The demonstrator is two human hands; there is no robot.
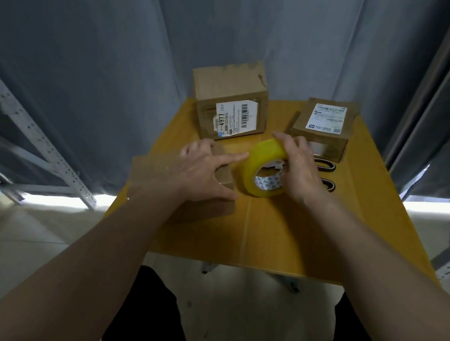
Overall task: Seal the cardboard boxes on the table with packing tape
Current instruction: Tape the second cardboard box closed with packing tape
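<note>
Yellow table (281, 234), two labelled boxes (230, 108) behind tape roll (265, 169)

Yellow translucent tape roll (266, 169) with a white core printed in grey triangles. Brown cardboard boxes: tall box (230, 106) with a white label, black barcode and digits; low box (324, 127) with a white label. Ochre-yellow bench (281, 234). Grey-blue curtain (92, 40) behind.

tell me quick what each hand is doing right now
Left hand: open, resting on the near cardboard box, index finger pointing toward the tape roll.
Right hand: gripping the tape roll, which stands on edge on the table.
</note>
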